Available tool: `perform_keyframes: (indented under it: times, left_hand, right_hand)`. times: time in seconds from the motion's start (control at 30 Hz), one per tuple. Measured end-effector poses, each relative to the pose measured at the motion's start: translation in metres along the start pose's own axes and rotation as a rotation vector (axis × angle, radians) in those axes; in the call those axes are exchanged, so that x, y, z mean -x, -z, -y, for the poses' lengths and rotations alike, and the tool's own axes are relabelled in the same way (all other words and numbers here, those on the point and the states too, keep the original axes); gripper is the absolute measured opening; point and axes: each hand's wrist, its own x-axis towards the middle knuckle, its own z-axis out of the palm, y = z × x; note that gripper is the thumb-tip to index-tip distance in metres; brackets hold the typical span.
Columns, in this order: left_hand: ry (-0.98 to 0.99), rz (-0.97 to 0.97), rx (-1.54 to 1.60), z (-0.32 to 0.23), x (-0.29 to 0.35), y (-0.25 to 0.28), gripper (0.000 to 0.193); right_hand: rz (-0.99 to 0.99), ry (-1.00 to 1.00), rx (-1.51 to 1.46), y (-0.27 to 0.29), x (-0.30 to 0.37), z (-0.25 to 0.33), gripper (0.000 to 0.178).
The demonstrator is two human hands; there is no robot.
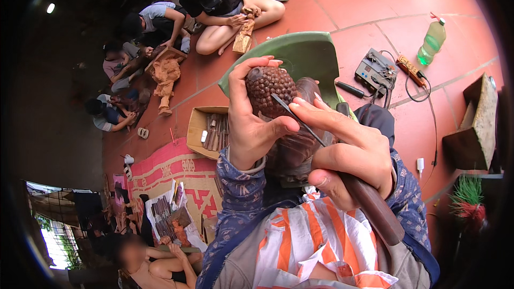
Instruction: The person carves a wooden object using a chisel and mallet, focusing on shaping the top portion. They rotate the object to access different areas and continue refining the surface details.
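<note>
A dark wooden carved figure (269,86) lies in my lap, its rounded head covered in small knobbly curls. My left hand (249,123) wraps round the head's side, fingers over the far edge and thumb toward me. In my right hand (356,152) is a carving chisel (375,208) with a thick dark wooden handle. Its thin metal blade points up and left, the tip at the curls, and my extended fingers lie along it. Part of the figure's body is hidden under my hands. A green plastic shell (316,56) curves behind the carving.
A cardboard box (198,134) of chisels stands left, beside a red patterned mat (160,168). Right are a grey control box (376,69), power strip (409,69), cables and a green bottle (432,40). Several people sit at left, some with wooden carvings (166,77).
</note>
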Motion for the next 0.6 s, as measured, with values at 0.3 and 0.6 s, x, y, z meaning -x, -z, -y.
perform_keyframes:
  times: [0.3, 0.6]
  left_hand:
    - [0.002, 0.031, 0.019, -0.003, 0.001, 0.004, 0.095]
    - [-0.004, 0.215, 0.025, -0.005, -0.005, 0.015, 0.096]
  right_hand:
    - [0.033, -0.039, 0.282, -0.008, -0.022, 0.036, 0.019]
    - [0.010, 0.078, 0.320, -0.030, 0.003, 0.015, 0.029]
